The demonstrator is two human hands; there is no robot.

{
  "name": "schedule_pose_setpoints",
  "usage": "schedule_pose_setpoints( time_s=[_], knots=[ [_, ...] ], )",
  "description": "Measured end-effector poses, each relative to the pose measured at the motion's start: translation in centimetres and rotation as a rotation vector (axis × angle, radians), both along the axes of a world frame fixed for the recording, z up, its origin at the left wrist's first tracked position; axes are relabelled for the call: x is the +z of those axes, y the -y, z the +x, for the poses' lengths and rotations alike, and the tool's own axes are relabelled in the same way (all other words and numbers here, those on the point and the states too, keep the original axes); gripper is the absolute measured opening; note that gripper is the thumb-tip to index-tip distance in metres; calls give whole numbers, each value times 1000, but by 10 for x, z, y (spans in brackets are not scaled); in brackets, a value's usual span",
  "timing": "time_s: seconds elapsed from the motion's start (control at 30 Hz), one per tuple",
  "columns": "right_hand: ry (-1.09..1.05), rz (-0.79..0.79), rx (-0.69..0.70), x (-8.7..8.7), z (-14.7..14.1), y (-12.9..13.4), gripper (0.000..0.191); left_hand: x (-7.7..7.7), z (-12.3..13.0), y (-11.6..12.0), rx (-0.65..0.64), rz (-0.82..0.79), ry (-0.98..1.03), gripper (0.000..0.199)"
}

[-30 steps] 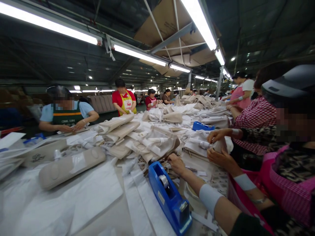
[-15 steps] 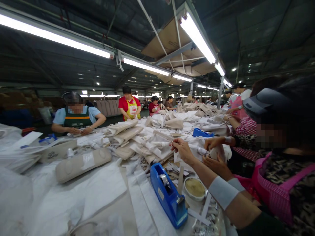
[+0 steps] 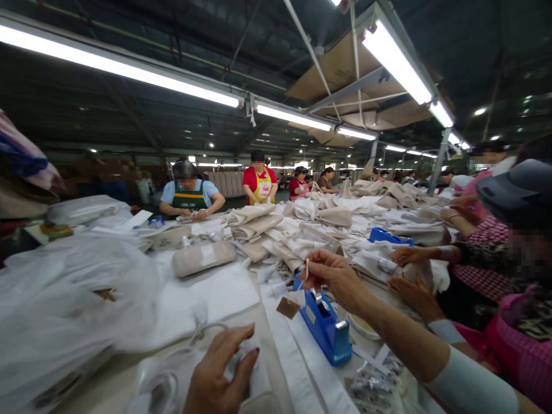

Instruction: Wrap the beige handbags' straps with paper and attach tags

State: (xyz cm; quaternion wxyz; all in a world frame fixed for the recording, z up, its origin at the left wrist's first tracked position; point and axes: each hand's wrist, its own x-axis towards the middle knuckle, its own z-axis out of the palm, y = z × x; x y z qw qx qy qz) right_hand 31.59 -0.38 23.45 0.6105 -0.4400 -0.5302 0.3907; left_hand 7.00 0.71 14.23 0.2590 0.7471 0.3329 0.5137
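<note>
My right hand (image 3: 334, 276) pinches a thin pale cord (image 3: 307, 269) over the blue tape dispenser (image 3: 325, 322). A small brown tag (image 3: 287, 307) hangs below and left of its fingers. At the bottom centre, my left hand (image 3: 222, 368) is raised over a pale wrapped item (image 3: 259, 382), thumb and fingers apart. Whether its palm touches the wrapping cannot be made out. A beige handle loop (image 3: 211, 328) lies just behind the left hand.
A beige padded piece (image 3: 204, 257) lies on white sheets beyond my hands. Clear plastic wrapping (image 3: 77, 287) covers the left side. Beige pieces (image 3: 259, 221) are heaped mid-table. At the right, a co-worker's hands (image 3: 414, 293) are close to my right arm. More people stand across the table.
The view has turned left. My left hand has come into view at the bottom. My right hand now has the cord and tag over the dispenser.
</note>
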Motion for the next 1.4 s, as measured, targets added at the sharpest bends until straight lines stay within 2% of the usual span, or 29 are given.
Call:
schedule_pose_setpoints(
  time_s=[0.07,0.13,0.37,0.5,0.63,0.8,0.93,1.13,1.27,1.4],
  knots=[
    [-28,-16,92,-2,-19,8,29,13,14,7,-64,-56,-25,28],
    [-39,-28,160,-2,-36,17,26,20,23,13,-111,-114,-40,31],
    [-49,-64,267,-7,-65,32,20,21,26,26,-228,-311,-28,15],
    [-69,-18,253,-10,-67,34,19,19,22,27,-251,-515,112,20],
    [-102,19,232,-13,-68,39,21,16,16,26,-209,-675,278,22],
    [-157,9,206,-20,-68,44,23,14,10,27,-192,-710,300,23],
    [-160,7,181,-24,-66,45,20,14,10,32,-295,-836,294,23],
    [-157,8,187,-28,-63,47,18,6,17,42,-541,-1047,232,21],
    [-164,8,227,-33,-60,49,16,-2,21,45,-606,-1065,186,17],
    [-163,37,254,-36,-57,50,15,-7,22,43,-606,-1075,159,16]
  ],
)
